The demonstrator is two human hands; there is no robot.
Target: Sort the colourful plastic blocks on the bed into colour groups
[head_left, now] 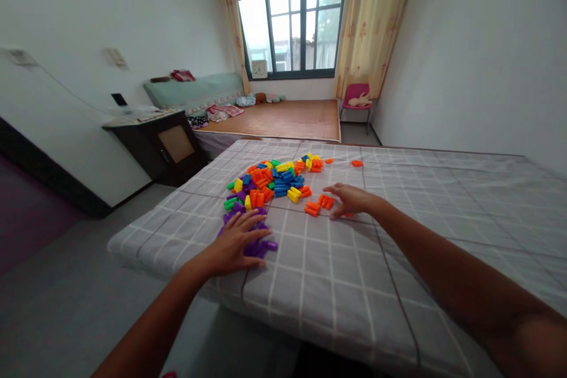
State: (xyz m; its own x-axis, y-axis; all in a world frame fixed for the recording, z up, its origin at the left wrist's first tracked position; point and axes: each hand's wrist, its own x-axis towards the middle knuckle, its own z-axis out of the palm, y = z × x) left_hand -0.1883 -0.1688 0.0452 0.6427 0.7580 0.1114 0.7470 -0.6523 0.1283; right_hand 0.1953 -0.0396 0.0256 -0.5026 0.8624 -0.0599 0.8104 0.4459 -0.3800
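Note:
My left hand (241, 240) lies with fingers spread over a cluster of purple plastic toy blocks (271, 245), hiding part of them. To the right, my right hand (348, 198) is open, thumb and fingers apart, just beside some loose orange blocks (326, 202). Another orange piece shows partly beneath that hand. Beyond both hands spreads a mixed heap, with blue blocks (283, 185), yellow blocks (293, 194), green blocks (230, 204) and more orange blocks (257, 198).
The blocks rest on a grey checked cloth (328, 271) covering a bed-like surface, whose near edge drops to the floor. One orange block (357, 163) lies apart at the far side. Behind stand a wooden-topped bed (292, 118), a dark cabinet (163, 144) and a pink chair (357, 94).

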